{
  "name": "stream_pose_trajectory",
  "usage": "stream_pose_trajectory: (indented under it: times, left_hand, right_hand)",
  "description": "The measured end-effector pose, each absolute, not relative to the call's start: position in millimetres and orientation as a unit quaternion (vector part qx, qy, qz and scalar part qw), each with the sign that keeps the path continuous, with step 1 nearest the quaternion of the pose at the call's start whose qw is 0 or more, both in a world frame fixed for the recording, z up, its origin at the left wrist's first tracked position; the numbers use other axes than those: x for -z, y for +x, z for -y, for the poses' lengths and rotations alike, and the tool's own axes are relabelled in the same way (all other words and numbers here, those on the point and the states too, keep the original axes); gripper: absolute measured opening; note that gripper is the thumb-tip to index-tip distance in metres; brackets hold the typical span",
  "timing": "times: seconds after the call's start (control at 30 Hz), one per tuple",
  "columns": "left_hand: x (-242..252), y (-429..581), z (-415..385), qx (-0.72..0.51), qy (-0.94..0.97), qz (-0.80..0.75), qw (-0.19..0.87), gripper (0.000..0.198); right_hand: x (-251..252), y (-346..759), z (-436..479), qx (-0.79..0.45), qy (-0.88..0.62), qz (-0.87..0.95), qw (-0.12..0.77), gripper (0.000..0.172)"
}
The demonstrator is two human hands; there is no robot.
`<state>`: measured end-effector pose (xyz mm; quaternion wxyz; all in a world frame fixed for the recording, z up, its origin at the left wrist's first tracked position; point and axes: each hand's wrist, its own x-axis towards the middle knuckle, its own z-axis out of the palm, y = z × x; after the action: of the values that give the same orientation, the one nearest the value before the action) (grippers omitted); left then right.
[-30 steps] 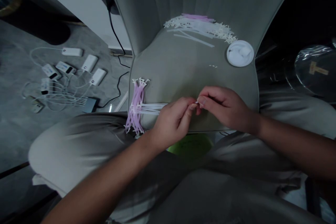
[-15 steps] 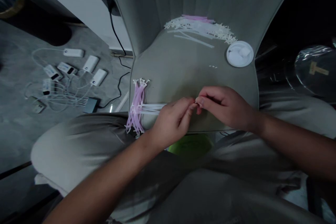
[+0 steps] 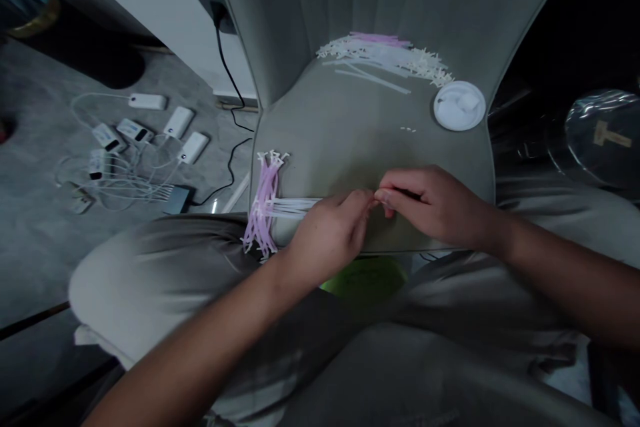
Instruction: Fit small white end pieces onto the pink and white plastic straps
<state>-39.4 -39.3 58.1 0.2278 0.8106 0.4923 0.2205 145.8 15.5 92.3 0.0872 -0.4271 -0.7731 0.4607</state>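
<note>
My left hand (image 3: 333, 227) and my right hand (image 3: 425, 203) meet fingertip to fingertip over the front of the grey chair seat (image 3: 345, 123). Both are closed in a pinch, and whatever lies between the fingertips is too small or hidden to name. Thin white strips (image 3: 295, 207) run from under my left hand to a bundle of pink strips (image 3: 265, 207) with white forked ends at the seat's left edge. A few tiny white pieces (image 3: 408, 129) lie beyond my right hand.
Along the backrest lies a pile of white and pink strips (image 3: 375, 53). A round white dish (image 3: 459, 105) holds white bits at the seat's right. Below the front edge shows a green surface (image 3: 367, 280). White power banks (image 3: 179, 123) and tangled cables (image 3: 133, 177) cover the floor at left.
The view has shifted slightly, so the scene sits a little further right. Both hands stay pinched together at nearly the same spot, with the left one turned slightly.
</note>
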Motion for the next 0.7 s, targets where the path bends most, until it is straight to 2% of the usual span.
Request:
stream_pose_trajectory:
  times: [0.2,0.5,0.7]
  left_hand:
    - [-71,-45,36,-0.245,0.799,-0.5,0.226,0.019]
    - [-70,-47,38,-0.342,0.771,-0.502,0.191,0.012]
    - [-70,-49,42,-0.356,0.783,-0.478,0.179,0.011]
  right_hand:
    - [-96,145,-18,-0.497,-0.423,0.75,0.107,0.033]
    - [-96,142,-16,-0.504,-0.418,0.746,0.121,0.034]
    - [-99,142,-13,-0.52,-0.424,0.733,0.114,0.034]
